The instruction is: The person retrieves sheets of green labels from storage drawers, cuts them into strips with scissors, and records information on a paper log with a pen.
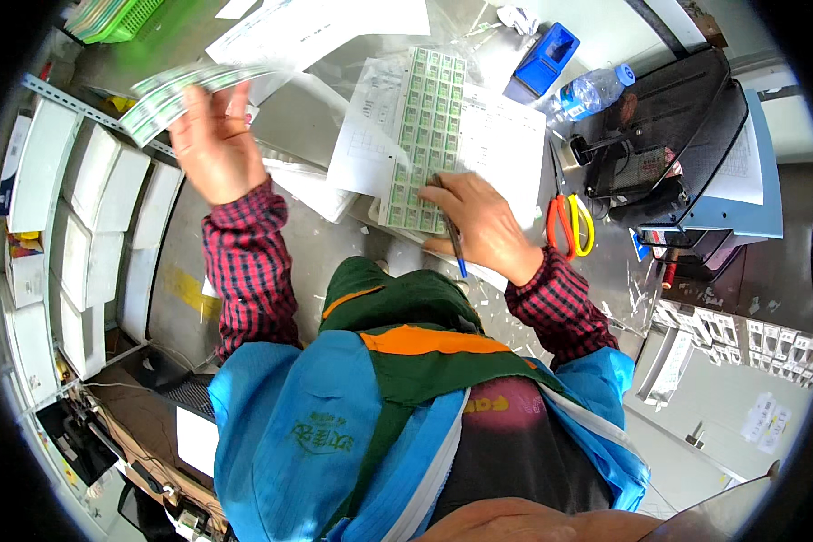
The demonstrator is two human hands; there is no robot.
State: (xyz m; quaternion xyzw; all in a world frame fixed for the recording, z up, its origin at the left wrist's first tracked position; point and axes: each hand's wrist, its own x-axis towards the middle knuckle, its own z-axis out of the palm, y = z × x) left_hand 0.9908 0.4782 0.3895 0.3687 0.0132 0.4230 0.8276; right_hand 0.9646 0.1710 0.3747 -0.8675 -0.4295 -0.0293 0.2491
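Left hand (215, 149): grips green-white sheets (158, 107), counter's (610, 271) left side. Right hand (479, 217): grips 1 pen (456, 242) over label sheet (432, 117), front edge. Step: apparently sheet sorting; next likely needs steadying the label sheet.

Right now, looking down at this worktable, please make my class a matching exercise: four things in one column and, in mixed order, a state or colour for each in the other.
Column one
1. Left hand
2. Right hand
3. Scissors
4. Clear bottle

Column two
A. Holds a pen at the near end of the green label sheet
B. Has a blue cap
C. Holds up green-and-white sheets
D. Orange-red and yellow handles

Right pairs: 1-C, 2-A, 3-D, 4-B
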